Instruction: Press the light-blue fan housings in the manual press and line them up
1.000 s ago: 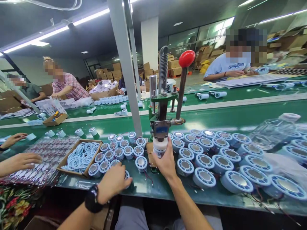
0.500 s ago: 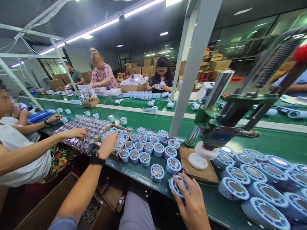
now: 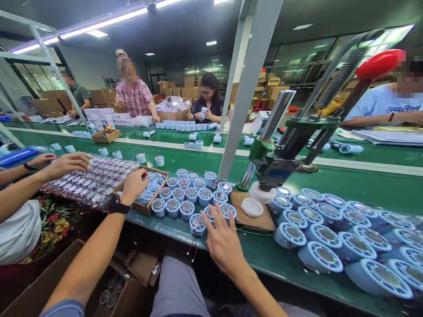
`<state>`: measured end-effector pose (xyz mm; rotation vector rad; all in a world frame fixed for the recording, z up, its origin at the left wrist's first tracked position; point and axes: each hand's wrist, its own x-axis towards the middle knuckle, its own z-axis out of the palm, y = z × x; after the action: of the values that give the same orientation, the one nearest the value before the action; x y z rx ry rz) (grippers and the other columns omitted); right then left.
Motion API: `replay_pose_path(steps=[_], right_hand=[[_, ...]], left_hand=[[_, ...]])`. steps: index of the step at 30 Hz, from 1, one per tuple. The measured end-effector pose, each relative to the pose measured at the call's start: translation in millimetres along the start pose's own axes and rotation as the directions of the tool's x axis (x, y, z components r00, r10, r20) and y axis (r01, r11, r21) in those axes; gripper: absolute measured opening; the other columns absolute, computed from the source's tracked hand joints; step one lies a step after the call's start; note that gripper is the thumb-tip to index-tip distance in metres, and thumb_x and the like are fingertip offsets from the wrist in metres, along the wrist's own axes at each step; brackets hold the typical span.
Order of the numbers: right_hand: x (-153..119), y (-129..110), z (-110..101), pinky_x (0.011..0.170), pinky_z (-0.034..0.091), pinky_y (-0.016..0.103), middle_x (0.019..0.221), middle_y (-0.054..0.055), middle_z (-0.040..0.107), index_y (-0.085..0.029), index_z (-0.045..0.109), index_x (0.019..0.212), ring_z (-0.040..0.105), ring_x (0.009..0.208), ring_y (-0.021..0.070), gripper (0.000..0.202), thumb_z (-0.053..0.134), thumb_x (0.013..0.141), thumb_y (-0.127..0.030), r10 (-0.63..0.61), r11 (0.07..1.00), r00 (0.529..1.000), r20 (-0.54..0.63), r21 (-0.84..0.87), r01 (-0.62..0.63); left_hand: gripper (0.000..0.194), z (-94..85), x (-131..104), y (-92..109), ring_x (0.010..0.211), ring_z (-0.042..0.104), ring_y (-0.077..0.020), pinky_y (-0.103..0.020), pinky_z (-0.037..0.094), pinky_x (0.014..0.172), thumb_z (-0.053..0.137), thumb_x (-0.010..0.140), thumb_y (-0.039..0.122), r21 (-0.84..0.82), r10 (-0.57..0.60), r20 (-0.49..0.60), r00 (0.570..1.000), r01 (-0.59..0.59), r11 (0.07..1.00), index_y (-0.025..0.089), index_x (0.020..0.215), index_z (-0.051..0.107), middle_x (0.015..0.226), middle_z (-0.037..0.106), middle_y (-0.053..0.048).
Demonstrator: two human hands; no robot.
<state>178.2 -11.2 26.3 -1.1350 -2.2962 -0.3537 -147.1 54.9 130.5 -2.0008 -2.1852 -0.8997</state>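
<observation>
My left hand is over a shallow cardboard box of light-blue plastic rings. Its fingers are curled together, and whatever they hold is hidden. My right hand reaches over the front of the bench with its fingers spread. Beneath and beside those fingers sit light-blue round housings with grey discs on top, one left of the thumb and another behind the fingertips; the hand partly covers a third. Thin wires dangle from the left one over the bench edge.
A hand press with a red-knobbed lever stands right of centre, a white round pad below it. Many finished-looking housings fill the right side. A co-worker's hand is above flat parts at left.
My view has turned to the right. My right hand has come off the housing it gripped near the bench edge, and its fingers have spread. My left hand stays at the ring box.
</observation>
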Motion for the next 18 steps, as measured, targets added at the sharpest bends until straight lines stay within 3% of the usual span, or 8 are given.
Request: replay_pose_path(steps=[2,5,8,11,14,18], right_hand=[[-1.1,-16.3,8.5,0.122,0.009,0.051,0.147,0.011,0.046,-0.019,0.054,0.137,0.031,0.144,0.0301,0.050,0.053,0.087,-0.020,-0.030,0.999,0.999,-0.043,0.024,0.031],[-10.9,-27.6,20.8,0.124,0.003,0.045,0.145,0.008,0.049,-0.019,0.056,0.134,0.035,0.142,0.0262,0.043,0.051,0.094,-0.032,-0.055,0.996,0.991,-0.121,0.069,0.063],[-31.3,-20.0,21.4,0.123,0.004,0.046,0.149,0.008,0.044,-0.019,0.054,0.134,0.027,0.147,0.0266,0.041,0.046,0.096,-0.030,-0.107,0.986,0.983,-0.146,0.112,0.124],[-54.4,-4.1,12.8,0.121,0.010,0.051,0.148,0.008,0.045,-0.020,0.056,0.128,0.028,0.146,0.0283,0.035,0.046,0.097,-0.030,-0.098,0.973,0.982,-0.160,0.194,0.129],[-69.9,9.0,2.4,0.113,0.029,0.048,0.141,0.008,0.051,-0.022,0.058,0.121,0.042,0.136,0.0272,0.027,0.047,0.096,-0.027,0.004,0.957,0.984,-0.177,0.285,0.048],[-76.8,21.5,-5.3,0.097,0.047,0.039,0.135,0.008,0.055,-0.022,0.058,0.118,0.054,0.121,0.0222,0.024,0.048,0.097,-0.026,0.127,0.908,0.977,-0.168,0.416,-0.047]], left_hand=[[0.008,-1.2,-21.6,13.1,0.092,0.062,-0.0218,-0.037,0.048,0.091,0.052,0.088,0.014,-0.046,0.023,-0.087,0.996,-0.027,0.999,0.018,0.087,0.058,0.091,0.065,-0.004],[0.013,9.4,-73.9,35.1,0.098,0.064,-0.0195,-0.033,0.049,0.091,0.049,0.087,0.012,-0.080,0.067,-0.143,0.987,-0.079,0.994,0.017,0.095,0.058,0.102,0.068,-0.004],[0.016,37.3,-133.1,59.3,0.100,0.066,-0.0180,-0.030,0.052,0.089,0.049,0.085,0.008,-0.195,0.149,-0.172,0.974,-0.182,0.964,0.018,0.093,0.058,0.106,0.069,-0.005],[0.019,74.3,-173.6,84.2,0.105,0.065,-0.0179,-0.031,0.053,0.093,0.049,0.085,0.005,-0.354,0.238,-0.141,0.961,-0.274,0.894,0.019,0.093,0.058,0.112,0.069,-0.007],[0.019,102.9,-185.0,103.6,0.118,0.060,-0.0233,-0.039,0.050,0.101,0.054,0.082,0.004,-0.365,0.339,0.016,0.941,-0.310,0.878,0.018,0.093,0.060,0.124,0.064,-0.011],[0.018,114.9,-173.7,111.0,0.132,0.048,-0.0330,-0.053,0.044,0.105,0.064,0.080,0.011,-0.317,0.393,0.240,0.887,-0.311,0.896,0.018,0.096,0.062,0.139,0.055,-0.015]])
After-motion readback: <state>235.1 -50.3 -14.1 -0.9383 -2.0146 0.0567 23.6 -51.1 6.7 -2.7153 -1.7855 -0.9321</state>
